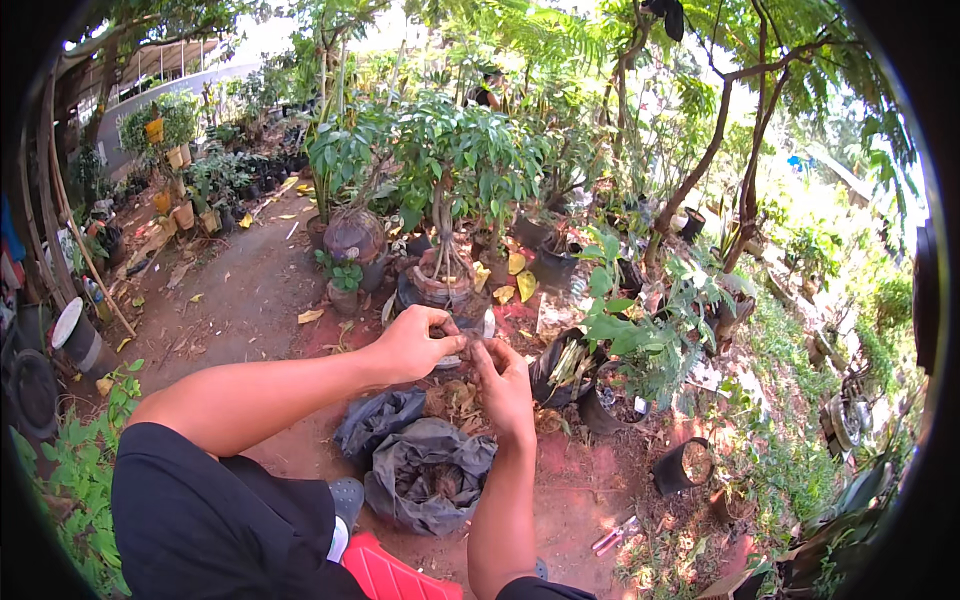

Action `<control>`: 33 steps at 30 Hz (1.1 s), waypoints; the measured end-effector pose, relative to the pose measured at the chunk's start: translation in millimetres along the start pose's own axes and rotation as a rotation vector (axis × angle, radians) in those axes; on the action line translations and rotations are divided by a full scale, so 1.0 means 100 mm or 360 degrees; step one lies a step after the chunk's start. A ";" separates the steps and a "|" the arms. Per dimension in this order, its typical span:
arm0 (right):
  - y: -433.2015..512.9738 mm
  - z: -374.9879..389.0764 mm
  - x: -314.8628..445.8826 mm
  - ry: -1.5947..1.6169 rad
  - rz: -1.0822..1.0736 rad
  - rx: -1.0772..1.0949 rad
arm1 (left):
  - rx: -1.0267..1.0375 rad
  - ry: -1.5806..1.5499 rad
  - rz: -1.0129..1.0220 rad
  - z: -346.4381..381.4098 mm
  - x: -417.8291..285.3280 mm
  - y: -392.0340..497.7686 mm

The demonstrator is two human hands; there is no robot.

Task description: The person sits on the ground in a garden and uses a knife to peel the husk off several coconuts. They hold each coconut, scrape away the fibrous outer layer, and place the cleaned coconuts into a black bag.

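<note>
My left hand (420,343) and my right hand (504,382) are raised close together at the middle of the view. Thumb and fingers of both pinch a small tuft of dark brown fibre (471,341) between them; its exact kind cannot be told. Below them a black plastic bag (405,487) stands with its mouth spread, brown fibrous material (444,480) inside. A second, crumpled black bag (381,420) leans behind it. Just beyond my hands stands a potted small tree (442,277) with bare roots over its pot.
Red-handled pruning shears (615,535) lie on the soil at the lower right, near a black pot (682,466). A red plastic object (397,574) is beneath me. Dry stalks fill a black bag (559,371). A person (486,94) is among the far plants.
</note>
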State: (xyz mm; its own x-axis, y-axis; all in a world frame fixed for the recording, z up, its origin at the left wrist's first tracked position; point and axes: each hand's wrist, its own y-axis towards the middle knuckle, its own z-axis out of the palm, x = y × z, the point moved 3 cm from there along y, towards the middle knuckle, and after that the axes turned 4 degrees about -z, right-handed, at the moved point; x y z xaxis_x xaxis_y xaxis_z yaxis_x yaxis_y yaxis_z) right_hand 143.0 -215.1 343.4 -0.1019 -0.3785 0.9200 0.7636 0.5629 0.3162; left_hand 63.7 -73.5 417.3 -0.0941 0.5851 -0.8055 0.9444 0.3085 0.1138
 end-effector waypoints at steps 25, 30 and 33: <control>-0.11 -0.02 -0.02 0.0352 0.0063 0.0075 | 0.0176 -0.0212 0.0101 0.01 -0.11 -0.09; -0.12 -0.06 0.01 -0.0069 -0.0016 0.0276 | 0.0226 -0.0253 0.0093 -0.01 -0.08 -0.11; -0.15 -0.04 0.02 0.0028 -0.0005 0.0268 | 0.0208 -0.0325 0.0112 0.02 -0.02 -0.12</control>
State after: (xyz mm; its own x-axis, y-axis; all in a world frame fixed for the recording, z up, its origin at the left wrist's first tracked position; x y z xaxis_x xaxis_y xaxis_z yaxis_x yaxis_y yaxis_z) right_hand 133.8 -226.7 339.5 -0.0920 -0.3926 0.9151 0.6455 0.6762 0.3550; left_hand 53.5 -79.7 416.4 0.0266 0.4338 -0.9006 0.9803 0.1649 0.1084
